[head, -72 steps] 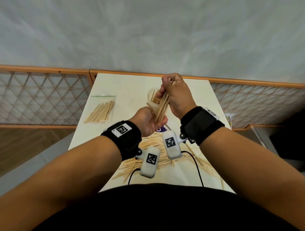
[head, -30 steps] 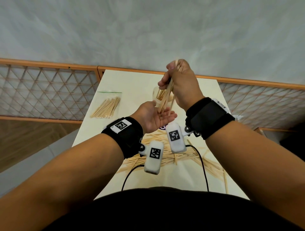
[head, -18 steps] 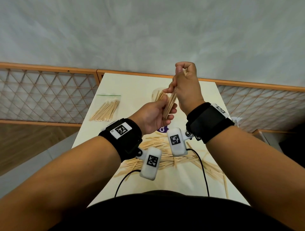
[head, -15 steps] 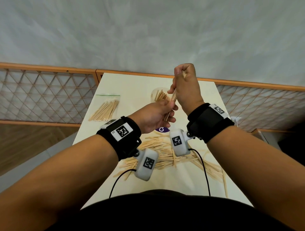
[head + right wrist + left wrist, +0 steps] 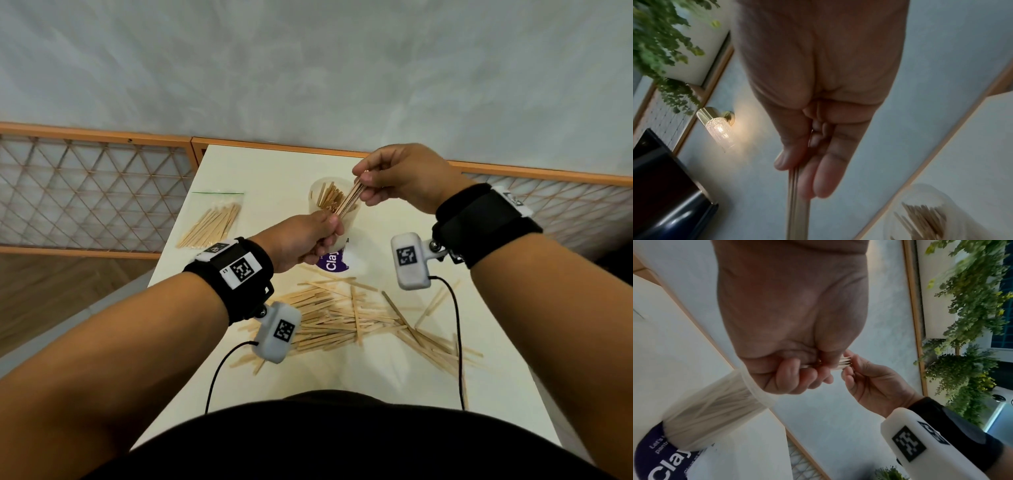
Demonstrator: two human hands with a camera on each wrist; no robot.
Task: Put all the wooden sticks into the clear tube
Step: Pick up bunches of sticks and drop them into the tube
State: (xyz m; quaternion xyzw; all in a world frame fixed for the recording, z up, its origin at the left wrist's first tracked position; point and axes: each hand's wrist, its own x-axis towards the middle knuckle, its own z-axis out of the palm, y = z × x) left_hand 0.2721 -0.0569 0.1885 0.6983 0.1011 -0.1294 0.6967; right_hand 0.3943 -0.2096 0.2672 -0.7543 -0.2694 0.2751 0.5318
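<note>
A bundle of thin wooden sticks [image 5: 348,200] slants over the mouth of the clear tube [image 5: 317,186], which stands upright with several sticks inside. My right hand [image 5: 364,186] pinches the bundle's upper end between thumb and fingers. My left hand [image 5: 325,229] grips its lower end in front of the tube. In the left wrist view the left hand [image 5: 797,371] is curled round the bundle [image 5: 844,364], with the tube [image 5: 711,410] behind. The right wrist view shows the sticks [image 5: 797,203] running out from the right hand's fingers [image 5: 824,175]. A loose pile of sticks [image 5: 342,315] lies on the table near me.
A clear bag of sticks [image 5: 212,222] lies at the left of the cream table [image 5: 267,171]. A purple label [image 5: 330,263] sits at the tube's base. Lattice railings run along the table's far side. Two black cables trail over the near edge.
The right hand has come down and to the right, tipping the bundle from upright to slanted. The left hand has turned palm-down and closed on the bundle's lower end.
</note>
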